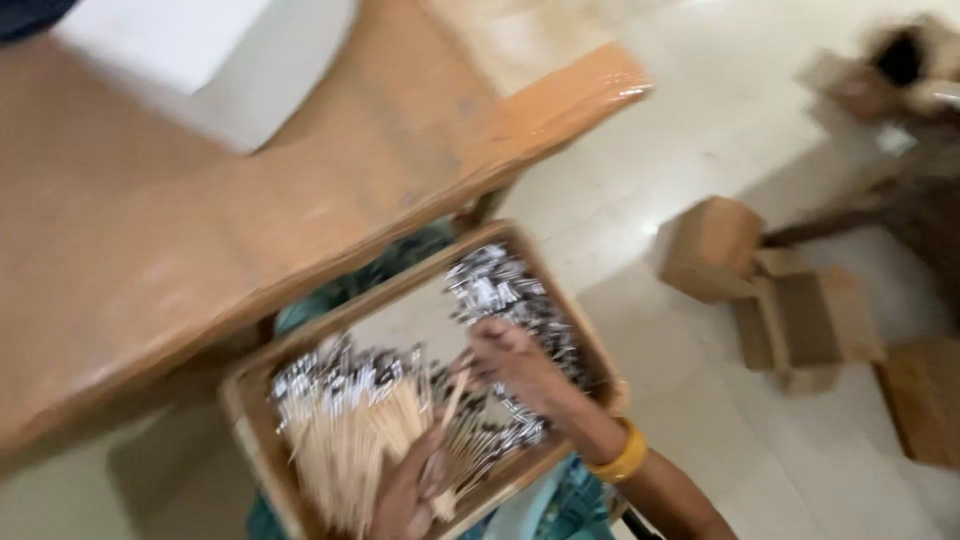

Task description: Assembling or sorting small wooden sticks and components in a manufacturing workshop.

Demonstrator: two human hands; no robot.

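Hundreds of thin pale wooden sticks (345, 450) with silvery-dark coated ends are heaped in a shallow brown cardboard tray (245, 400) that seems to sit on the person's lap, and both hands are right in the pile. The right hand (510, 360), yellow bangle (622, 458) on its wrist, is curled narrow with its fingers down among the coated ends near the middle of the tray, and looks like it's pinching one stick that pokes out toward the left hand. The left hand (408, 490) is at the near edge, fingers closed loosely around a small bunch of sticks that fans out to the left. The picture is motion-blurred, so I can't tell exactly how many sticks either hand has.

What I'd worry about:

- The tray looks tilted and isn't on the table, so one shift of the knees could slide the whole heap out over the low near rim.
- The left-hand bunch is fanned and only loosely held; a slack grip would drop sticks back crosswise and tangle the pile.
- A second clump of coated ends (500, 285) sits at the far corner, right against the wall, and a nudge from the right wrist could push it over.

Further out, the orange-brown wooden table (300, 190) overhangs the tray's far side, so lifting the tray could knock it. On the pale tiled floor (640, 200) to the right lie open brown cardboard boxes (790, 310); anything spilled rolls that way.
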